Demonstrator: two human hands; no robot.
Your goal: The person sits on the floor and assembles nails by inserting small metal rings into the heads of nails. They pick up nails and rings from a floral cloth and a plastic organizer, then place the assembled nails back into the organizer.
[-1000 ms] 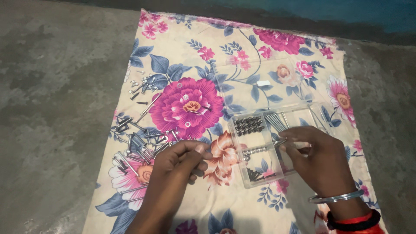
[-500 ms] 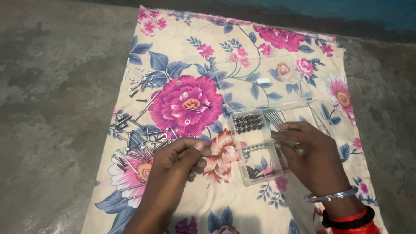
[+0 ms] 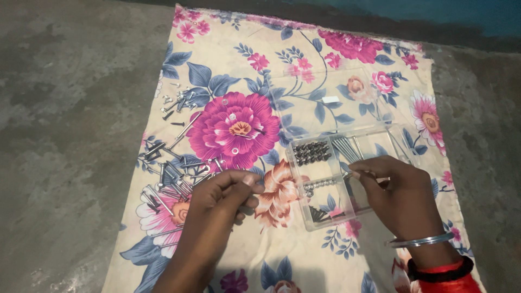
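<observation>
1 clear plastic organiser box is lying on 1 floral cloth, which is spread over the grey concrete floor. The box is showing at least 4 compartments: 1 is holding dark bolts, 1 long silver nails, 1 a row of small nuts, and 1 dark screws. A loose pile of metal fasteners, too many to count, is lying on the cloth left of the box; a smaller scatter is lying further up.

2 hands are working. The left hand is curling its fingertips together near the pile; any item pinched there is too small to confirm. The right hand is pinching 1 thin silver nail over the box and is wearing 1 silver bangle and 1 red-and-black band.

Compared with 0.5 s earlier, the right hand is sitting slightly further right; the box is staying in place.
</observation>
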